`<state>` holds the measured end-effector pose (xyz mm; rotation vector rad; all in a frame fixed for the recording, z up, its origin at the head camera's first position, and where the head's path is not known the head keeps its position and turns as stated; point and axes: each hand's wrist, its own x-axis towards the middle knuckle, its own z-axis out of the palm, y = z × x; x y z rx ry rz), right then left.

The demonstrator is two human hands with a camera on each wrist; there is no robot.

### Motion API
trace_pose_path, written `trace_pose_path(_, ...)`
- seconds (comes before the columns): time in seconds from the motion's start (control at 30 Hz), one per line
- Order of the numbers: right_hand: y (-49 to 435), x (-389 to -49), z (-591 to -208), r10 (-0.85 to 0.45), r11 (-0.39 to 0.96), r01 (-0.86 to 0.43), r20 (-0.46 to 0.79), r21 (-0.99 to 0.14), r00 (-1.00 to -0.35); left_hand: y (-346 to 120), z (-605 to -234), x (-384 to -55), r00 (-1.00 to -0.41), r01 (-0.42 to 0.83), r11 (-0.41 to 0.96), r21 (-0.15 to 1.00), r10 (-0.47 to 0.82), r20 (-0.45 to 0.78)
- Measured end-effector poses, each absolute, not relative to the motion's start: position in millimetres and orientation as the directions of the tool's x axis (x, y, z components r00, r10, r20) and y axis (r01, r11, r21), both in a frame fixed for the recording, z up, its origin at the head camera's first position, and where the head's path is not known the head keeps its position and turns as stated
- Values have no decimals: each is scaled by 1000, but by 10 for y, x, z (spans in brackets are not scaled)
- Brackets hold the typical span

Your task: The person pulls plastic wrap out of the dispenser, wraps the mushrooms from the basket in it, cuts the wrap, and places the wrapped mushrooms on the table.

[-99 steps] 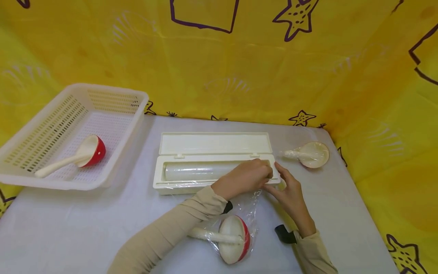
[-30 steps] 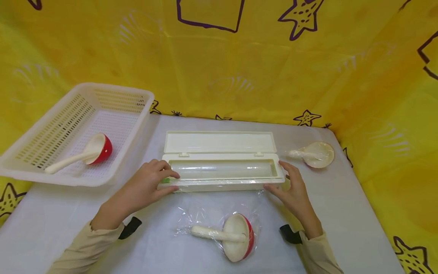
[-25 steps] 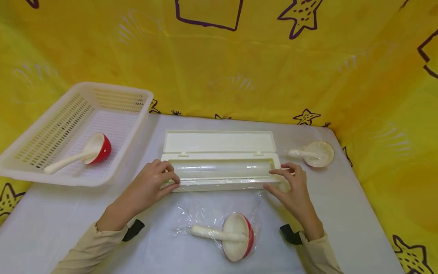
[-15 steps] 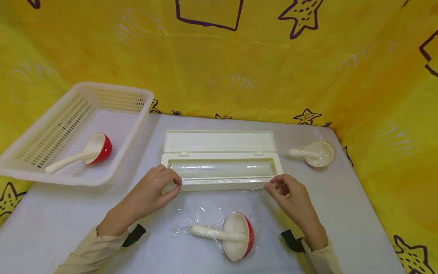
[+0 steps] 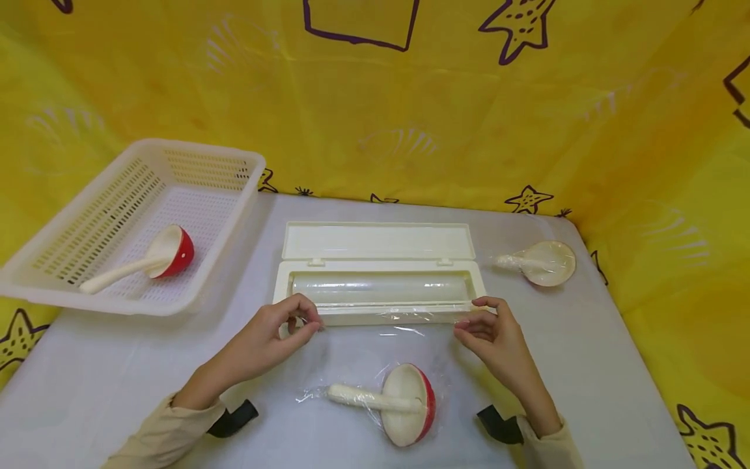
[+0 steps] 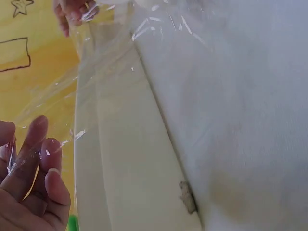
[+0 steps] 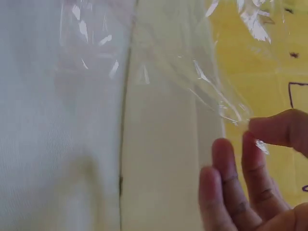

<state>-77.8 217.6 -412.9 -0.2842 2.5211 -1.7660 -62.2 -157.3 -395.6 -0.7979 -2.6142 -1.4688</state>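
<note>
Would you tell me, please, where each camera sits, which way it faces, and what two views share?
Head: on the head, facing forward and down at the open box and near ladle; left hand and right hand show.
Left wrist: on that wrist, facing along the box's front; the left hand pinches film at lower left, the right hand shows at top.
Right wrist: on that wrist, facing the opposite way; the right hand pinches film at lower right.
Both wrist views share the box, film and yellow backdrop.
</note>
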Motion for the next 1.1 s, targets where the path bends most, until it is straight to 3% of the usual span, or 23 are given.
trace_pose_path(0.17,2232,-721,-4116,-379,169,-190,115,-967,-918,-1560,-3934,-586,-898,349,373,859,396,193)
trace_pose_path(0.4,2207,-530,-4101,-649,323,-360,72,-875,-757,-1524,-3904,-553,-903,298,323,898,400,156)
trace_pose_path(0.57,2051,-473,-4149,-660,401,-482,119,-779,-742,-1506,-3908,-544,-900,268,260,928,411,145)
trace_pose_path(0.73,1962,-512,-4205,-649,317,-545,241,-776,-721,-1474,-3909,-530,-879,176,118,977,466,102)
trace_pose_path(0.87,1933,-554,-4254,-646,240,-566,306,-788,-700,-1456,-3913,-515,-867,135,85,987,493,76)
trace_pose_path(1.1,1914,-596,-4324,-604,237,-582,351,-778,-716,-1434,-4006,-488,-822,155,-88,984,541,177)
